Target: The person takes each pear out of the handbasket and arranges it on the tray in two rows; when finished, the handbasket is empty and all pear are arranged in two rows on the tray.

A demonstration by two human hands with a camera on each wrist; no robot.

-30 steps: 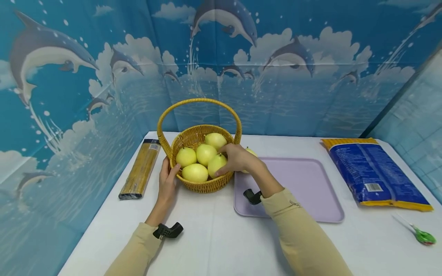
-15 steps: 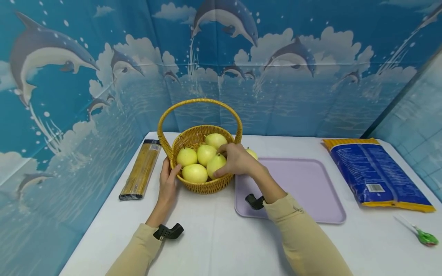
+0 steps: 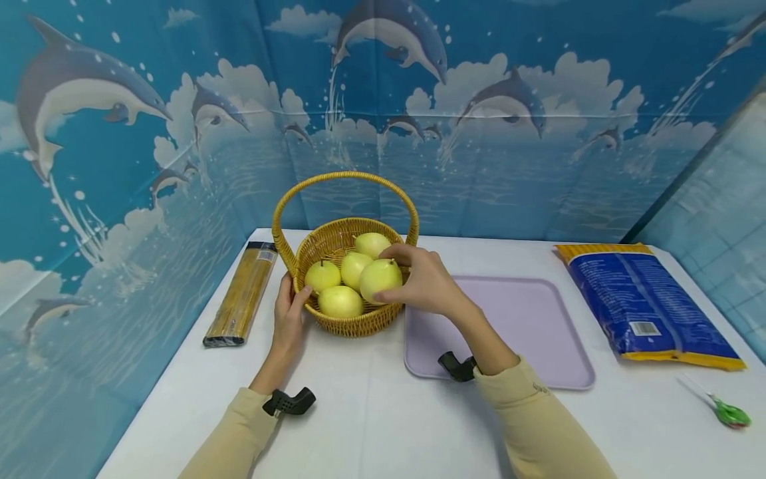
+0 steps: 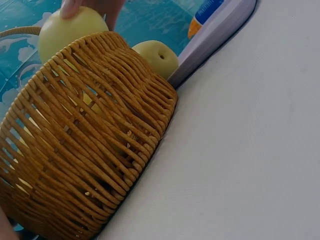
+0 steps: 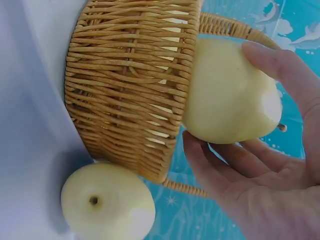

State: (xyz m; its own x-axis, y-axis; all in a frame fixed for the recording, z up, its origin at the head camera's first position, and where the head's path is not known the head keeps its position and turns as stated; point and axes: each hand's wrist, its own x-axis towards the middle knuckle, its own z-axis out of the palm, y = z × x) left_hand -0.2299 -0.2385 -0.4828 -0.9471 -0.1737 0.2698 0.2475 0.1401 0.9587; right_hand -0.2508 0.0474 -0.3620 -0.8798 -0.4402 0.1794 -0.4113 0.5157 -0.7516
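Note:
My right hand [image 3: 427, 283] holds a pale yellow-green pear [image 3: 380, 281] between thumb and fingers at the right side of a wicker basket [image 3: 353, 326]. In the right wrist view, this pear [image 5: 230, 95] is raised past the basket's rim, its stem showing. Several other pears [image 3: 340, 303] lie inside the basket. With its thumb over the rim and fingers along the outer wall, my left hand [image 3: 289, 326] grips the basket's left side. Another pear [image 5: 107, 202] sits outside, beside the basket at the tray; in the head view my right hand hides it.
A lilac tray [image 3: 509, 326] lies right of the basket. Farther right are a blue and yellow packet [image 3: 649, 303] and a small green-ended utensil [image 3: 730, 414]. A long pack of thin sticks [image 3: 242, 293] lies on the left. A dolphin-print curtain [image 3: 383, 120] stands behind.
The pear in my right hand has risen out of the group in the basket, and the right hand and forearm have shifted slightly right. My left hand has stayed on the basket.

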